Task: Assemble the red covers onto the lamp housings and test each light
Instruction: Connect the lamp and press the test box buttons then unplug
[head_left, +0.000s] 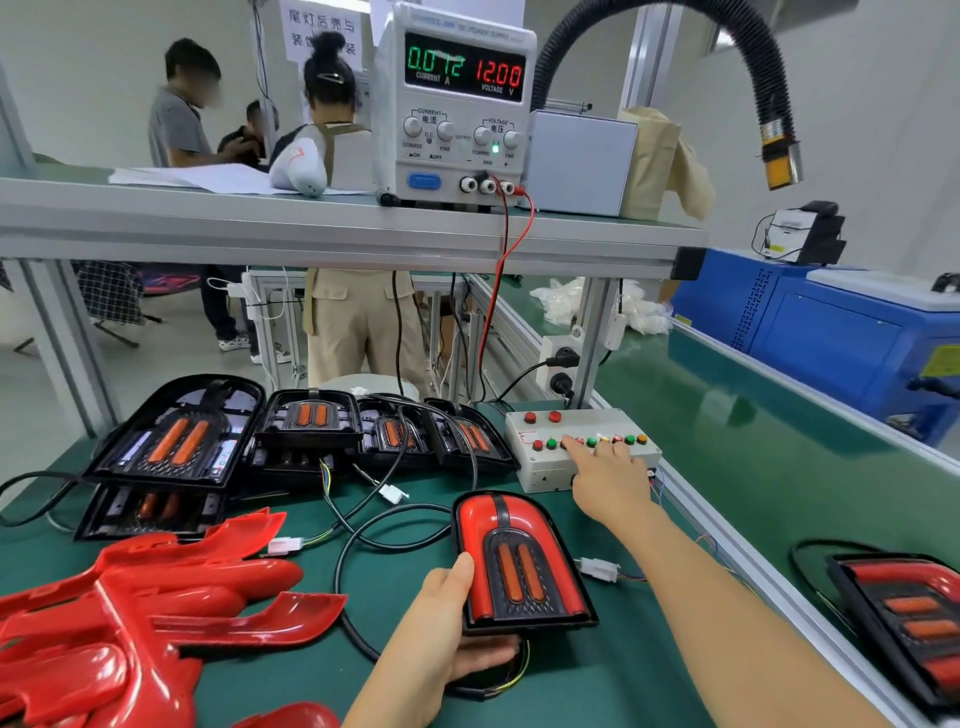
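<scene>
Green bench: loose red covers piled near left; bare lamp housings in a row far left. Power supply on the shelf reads 12.00 V. Covered lamp near centre, left hand gripping its near-left edge, thumb on top. Right hand reaches far right, forefinger extended onto a switch box button.

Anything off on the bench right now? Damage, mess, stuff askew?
No damage or spill visible. Untidy only: the bare lamp housings lean overlapping at the back of the mat, black cables looped among them, and the red covers lie in a loose heap on the left.
</scene>
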